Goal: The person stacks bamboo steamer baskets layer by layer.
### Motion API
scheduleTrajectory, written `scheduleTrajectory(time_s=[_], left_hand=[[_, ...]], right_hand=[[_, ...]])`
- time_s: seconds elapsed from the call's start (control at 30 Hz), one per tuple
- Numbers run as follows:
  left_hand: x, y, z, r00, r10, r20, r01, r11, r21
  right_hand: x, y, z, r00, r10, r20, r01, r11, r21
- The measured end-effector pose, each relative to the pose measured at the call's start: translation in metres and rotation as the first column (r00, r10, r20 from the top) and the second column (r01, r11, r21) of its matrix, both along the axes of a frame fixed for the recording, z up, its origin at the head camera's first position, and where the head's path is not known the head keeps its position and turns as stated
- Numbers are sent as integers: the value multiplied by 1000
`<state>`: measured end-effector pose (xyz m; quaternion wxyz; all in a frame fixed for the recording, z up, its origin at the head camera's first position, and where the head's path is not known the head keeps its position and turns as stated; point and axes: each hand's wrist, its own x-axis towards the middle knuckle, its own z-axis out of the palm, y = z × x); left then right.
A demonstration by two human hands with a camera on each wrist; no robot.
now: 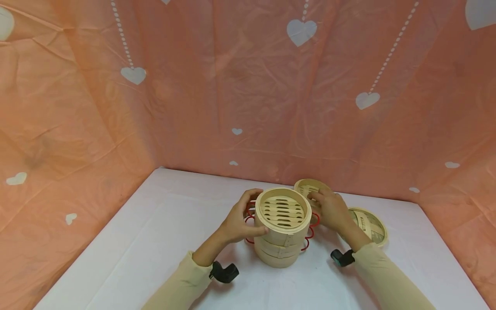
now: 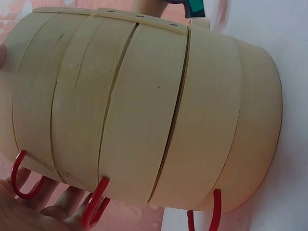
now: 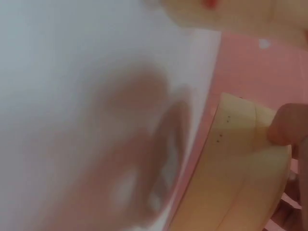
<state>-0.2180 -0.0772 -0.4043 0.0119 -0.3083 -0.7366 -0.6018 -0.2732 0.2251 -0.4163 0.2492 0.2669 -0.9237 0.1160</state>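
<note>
A stack of round bamboo steamer baskets [image 1: 271, 239] stands upright on the white table, slatted floor showing in the top tier. My left hand [image 1: 233, 220] grips its upper left side, thumb across the front and fingers behind. In the left wrist view, fingers [image 2: 62, 204] lie behind the red handles [image 2: 97, 202] along the stack's wall [image 2: 144, 110]. Behind the stack to the right, my right hand [image 1: 334, 211] holds another bamboo steamer basket [image 1: 314, 182] by its rim. The right wrist view shows its thumb [image 3: 287, 126] on the outer wall [image 3: 231, 163] of that tilted basket.
A woven bamboo lid [image 1: 366, 224] lies on the table [image 1: 174, 232] at the right, partly behind my right forearm. Pink cloth walls [image 1: 248, 99] with pale hearts enclose the back and sides. A black wrist camera [image 1: 224, 273] hangs below each wrist.
</note>
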Motion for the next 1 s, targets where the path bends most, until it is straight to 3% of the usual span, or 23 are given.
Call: scheduleTrajectory(time_s=[0.23, 0.5, 1.0], left_hand=[[-1, 0, 0, 1000, -6, 4, 6, 1000, 6], [-2, -1, -2, 1000, -5, 3, 5, 1000, 6], [-3, 0, -3, 1000, 13, 7, -12, 1000, -5]], right_hand=[[-1, 2, 17, 997, 34, -66, -37, 998, -44], [3, 4, 37, 998, 27, -57, -31, 997, -67], [13, 2, 72, 993, 22, -119, -36, 992, -117]])
